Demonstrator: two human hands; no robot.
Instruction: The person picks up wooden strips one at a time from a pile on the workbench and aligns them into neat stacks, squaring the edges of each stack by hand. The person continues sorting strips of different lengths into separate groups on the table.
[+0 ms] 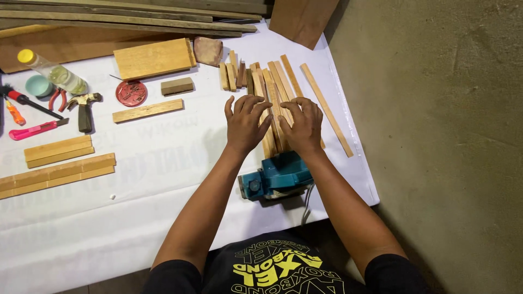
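Near the right edge of the table, a bunch of thin wood strips lies side by side on the white cover. Both hands rest flat on top of them. The left hand has its fingers spread wide and presses down on the strips. The right hand does the same just beside it. Neither hand grips anything; they only lie open on the wood.

The strips look light and stiff. They are long and skinny, so they would likely snap if bent hard. Their tops look smooth, so they may slide over each other when pushed. A good place to hold 1 would be near its middle, with a pinch on the 2 long sides. To keep the whole bunch together, flat palms on top seem to work well.

1 more strip lies apart, closer to the right edge. A blue power planer sits close to the near edge, touching the ends of the strips. Farther left are a hammer, a pink knife, a round red lid of nails and some wood blocks.
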